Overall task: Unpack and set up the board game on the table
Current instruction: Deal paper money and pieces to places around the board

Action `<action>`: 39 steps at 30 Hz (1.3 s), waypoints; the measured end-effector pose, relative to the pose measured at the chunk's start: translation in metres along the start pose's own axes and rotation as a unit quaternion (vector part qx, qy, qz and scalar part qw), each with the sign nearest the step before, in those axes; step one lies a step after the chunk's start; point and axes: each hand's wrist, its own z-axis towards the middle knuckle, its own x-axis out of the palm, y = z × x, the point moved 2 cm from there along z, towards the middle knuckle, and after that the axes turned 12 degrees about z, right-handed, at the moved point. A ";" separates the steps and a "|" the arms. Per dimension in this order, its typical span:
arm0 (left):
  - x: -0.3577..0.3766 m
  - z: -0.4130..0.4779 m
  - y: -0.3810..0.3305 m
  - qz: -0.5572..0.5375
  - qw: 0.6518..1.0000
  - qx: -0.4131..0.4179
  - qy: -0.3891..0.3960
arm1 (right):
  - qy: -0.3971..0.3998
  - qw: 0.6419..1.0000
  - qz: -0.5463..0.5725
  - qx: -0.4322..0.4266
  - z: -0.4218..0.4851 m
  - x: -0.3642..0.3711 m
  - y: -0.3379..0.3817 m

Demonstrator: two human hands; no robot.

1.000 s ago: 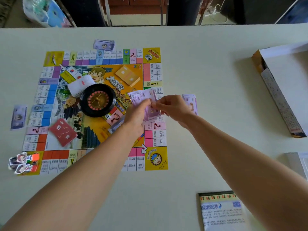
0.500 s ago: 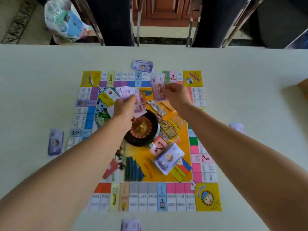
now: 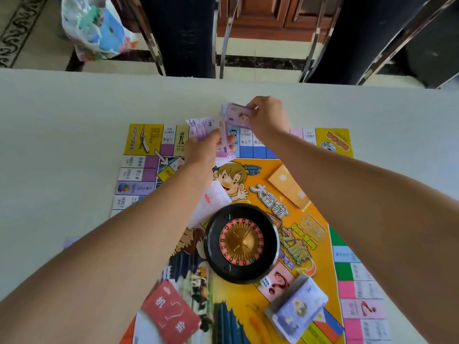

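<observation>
Fingertips (image 3: 252,105) of my right hand (image 3: 269,117) pinch a purple banknote (image 3: 234,116) by its right end, holding it over the table (image 3: 62,145) just past the far edge of the game board (image 3: 144,140). My left hand (image 3: 201,151) sits just beside it, nearer me, with its fingers curled round a fan of purple notes (image 3: 203,126) that spreads over the board's far row of squares. On my feed the board lies flat on the table and both forearms reach across it. A black roulette wheel (image 3: 242,243) stands on the board's centre, between my arms. An orange card deck (image 3: 289,187) lies beyond it to the right. A white card with red print (image 3: 211,199) shows beside my left forearm, and a red card deck (image 3: 171,316) lies at the near left. A white die (image 3: 265,283) sits at the wheel's near rim, though I cannot tell whether they touch. A thick stack of banknotes (image 3: 298,309) rests just beside the die at the near right.
</observation>
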 end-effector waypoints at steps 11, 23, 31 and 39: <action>-0.024 -0.021 0.003 -0.026 0.999 -0.024 -0.025 | 0.050 0.980 0.181 -0.060 -0.040 0.011 0.023; -0.146 -0.109 0.042 -0.034 0.989 -0.080 -0.119 | 0.218 0.918 0.310 0.115 -0.170 0.050 0.101; -0.263 -0.150 0.090 -0.077 0.971 -0.093 -0.206 | 0.246 0.926 0.259 0.125 -0.247 0.136 0.136; -0.300 -0.152 0.153 -0.060 0.988 -0.089 -0.108 | 0.182 0.979 0.085 0.038 -0.278 0.193 0.149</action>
